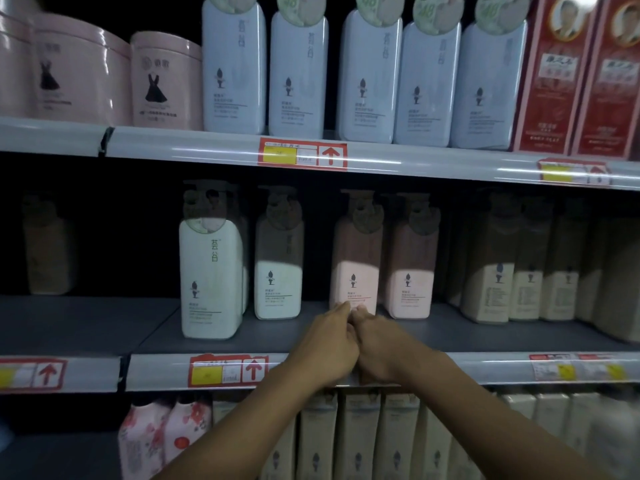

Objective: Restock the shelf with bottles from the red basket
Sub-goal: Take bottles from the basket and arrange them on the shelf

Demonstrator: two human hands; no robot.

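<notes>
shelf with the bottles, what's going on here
A person is reaching both hands onto the middle shelf of a store display. The left hand and right hand meet side by side at the base of a pink pump bottle, fingertips touching its lower edge, apparently adjusting its position. Whether either hand actually grips it is unclear. White and pink bottles stand on either side, with pale blue bottles on the shelf above. The red basket is not in view.

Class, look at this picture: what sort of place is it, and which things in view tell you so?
Most likely a shop aisle, probably toiletries. Rows of identical pump bottles stand on tiered shelves, and price tags with red arrows are clipped to the shelf edges.
</notes>
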